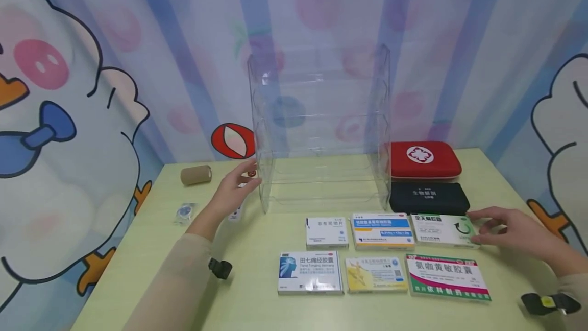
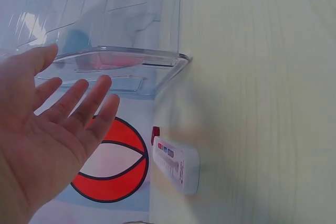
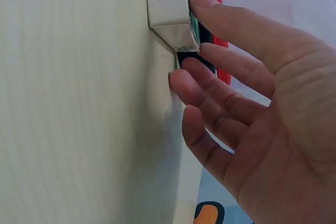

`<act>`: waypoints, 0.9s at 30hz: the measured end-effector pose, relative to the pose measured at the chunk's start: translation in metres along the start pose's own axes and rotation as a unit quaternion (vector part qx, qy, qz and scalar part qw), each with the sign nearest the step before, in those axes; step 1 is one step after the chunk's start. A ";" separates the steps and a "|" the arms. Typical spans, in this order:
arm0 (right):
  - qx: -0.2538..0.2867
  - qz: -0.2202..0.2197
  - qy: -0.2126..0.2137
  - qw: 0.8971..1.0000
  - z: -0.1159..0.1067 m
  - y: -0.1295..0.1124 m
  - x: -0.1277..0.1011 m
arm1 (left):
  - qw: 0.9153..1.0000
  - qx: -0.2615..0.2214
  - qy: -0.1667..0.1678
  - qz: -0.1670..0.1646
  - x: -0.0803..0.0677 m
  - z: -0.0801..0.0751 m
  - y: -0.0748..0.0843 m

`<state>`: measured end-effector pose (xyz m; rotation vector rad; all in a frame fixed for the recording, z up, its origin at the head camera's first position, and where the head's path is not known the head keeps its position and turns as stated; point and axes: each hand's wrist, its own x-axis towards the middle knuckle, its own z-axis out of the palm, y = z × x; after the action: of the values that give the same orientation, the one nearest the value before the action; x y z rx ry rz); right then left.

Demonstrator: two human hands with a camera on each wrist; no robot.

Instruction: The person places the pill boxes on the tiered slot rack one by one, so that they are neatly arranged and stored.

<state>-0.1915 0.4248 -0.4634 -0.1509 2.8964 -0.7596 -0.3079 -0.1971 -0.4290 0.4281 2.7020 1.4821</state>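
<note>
A: Worried about this one?

B: Yeah, kinda. Could skid the white-and-green box [image 1: 438, 230] into the blue-striped box [image 1: 383, 231] if shoved sideways instead of lifted. Might tip the clear rack [image 1: 321, 116] too, if bumped with that loosely spread left hand [image 1: 234, 190].

A: And over at the right hand [image 1: 514, 231]?

B: Relaxed fingers, not wrapped round anything. Just at thumb [image 3: 206, 0] and index tips: right end of the white-and-green box, flat on the table [image 1: 252, 290].

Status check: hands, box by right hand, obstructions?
Left hand beside clear rack. Right hand at right end of green-white box. Black pouch close behind, maybe crowding fingers.
</note>
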 end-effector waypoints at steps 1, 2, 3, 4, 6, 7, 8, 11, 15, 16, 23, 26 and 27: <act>0.002 0.003 -0.006 1.000 0.000 0.001 0.000 | 1.000 -0.002 -0.001 0.003 0.001 0.001 0.000; 0.004 0.007 -0.012 1.000 0.000 0.002 0.000 | 1.000 -0.003 -0.002 0.004 0.002 0.002 0.000; 0.008 0.009 -0.017 1.000 0.000 0.003 0.000 | 1.000 -0.005 -0.002 0.006 0.003 0.002 0.001; 0.012 0.010 -0.019 1.000 0.001 0.004 0.001 | 1.000 -0.004 -0.002 0.007 0.004 0.003 0.001; 0.025 0.011 -0.017 0.999 0.002 0.005 0.002 | 1.000 -0.003 -0.003 0.005 0.005 0.003 0.000; 0.029 0.009 -0.014 0.999 0.002 0.004 0.002 | 1.000 -0.003 -0.002 0.002 0.005 0.003 0.000; 0.031 0.006 -0.008 0.999 0.002 0.004 0.002 | 1.000 -0.003 -0.002 0.000 0.006 0.003 -0.001; 0.044 0.004 0.005 0.999 0.000 0.002 0.004 | 1.000 -0.008 -0.003 -0.003 0.006 0.002 -0.002; 0.039 0.006 0.031 0.999 -0.007 -0.002 0.004 | 1.000 -0.012 -0.001 -0.018 0.005 0.001 -0.002; 0.039 0.003 0.038 0.999 -0.009 -0.002 0.004 | 1.000 -0.013 0.000 -0.025 0.005 0.001 -0.003; 0.050 -0.027 0.101 0.993 -0.025 -0.011 -0.003 | 0.999 -0.018 0.003 -0.046 0.003 0.004 -0.003; 0.057 -0.032 0.144 0.987 -0.033 -0.022 -0.004 | 0.999 -0.022 0.002 -0.035 0.003 0.006 -0.003; 0.059 -0.032 0.158 0.985 -0.035 -0.027 -0.004 | 0.999 -0.023 0.001 -0.030 0.003 0.006 -0.003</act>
<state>-0.1920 0.4189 -0.4194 -0.1201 3.1425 -1.0521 -0.3108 -0.1928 -0.4350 0.3423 2.6509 1.5262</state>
